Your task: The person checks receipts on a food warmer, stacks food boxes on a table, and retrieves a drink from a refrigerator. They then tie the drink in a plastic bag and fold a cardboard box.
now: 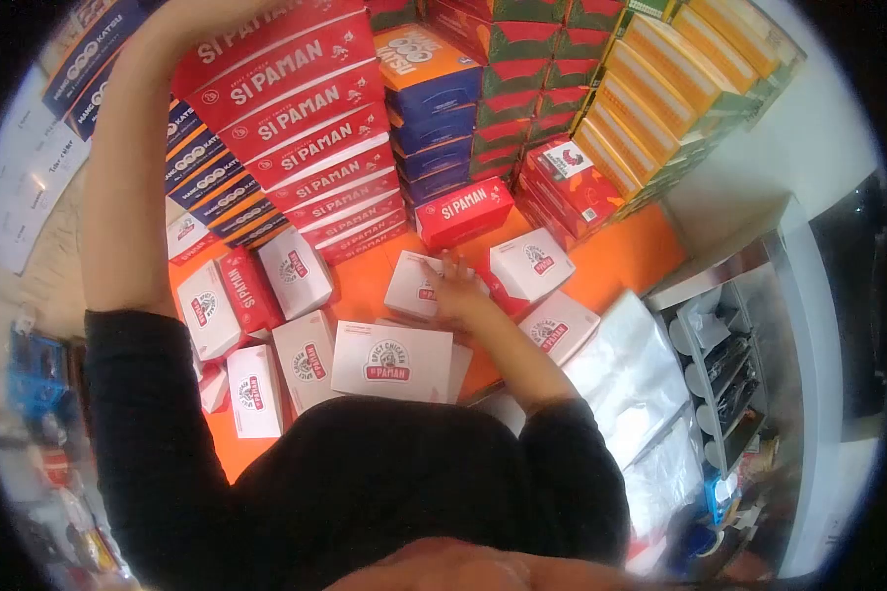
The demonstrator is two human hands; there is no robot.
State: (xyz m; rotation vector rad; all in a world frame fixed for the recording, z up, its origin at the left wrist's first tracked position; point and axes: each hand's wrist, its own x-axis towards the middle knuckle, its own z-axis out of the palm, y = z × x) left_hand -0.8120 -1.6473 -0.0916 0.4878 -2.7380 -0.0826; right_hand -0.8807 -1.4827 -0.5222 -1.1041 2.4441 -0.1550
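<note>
My right hand (451, 289) rests at the edge of a small white box (407, 286) with red print, its fingers spread and not wrapped round it. My left arm reaches up past a tall stack of red SI PAMAN boxes (310, 138); that hand is at or beyond the top edge of the view, its fingers hidden. Nearest my body lies a white Spicy Chicken box (392, 362). Another white-topped box (532, 264) sits right of my right hand, and a red box (463, 213) lies behind it.
Several white and red boxes (258, 392) lie at the left on the orange table (650, 246). Blue and orange boxes (429, 74), green and red boxes and yellow boxes (650, 89) are stacked behind. Clear plastic bags (626, 369) and a grey rack (715, 379) are at the right.
</note>
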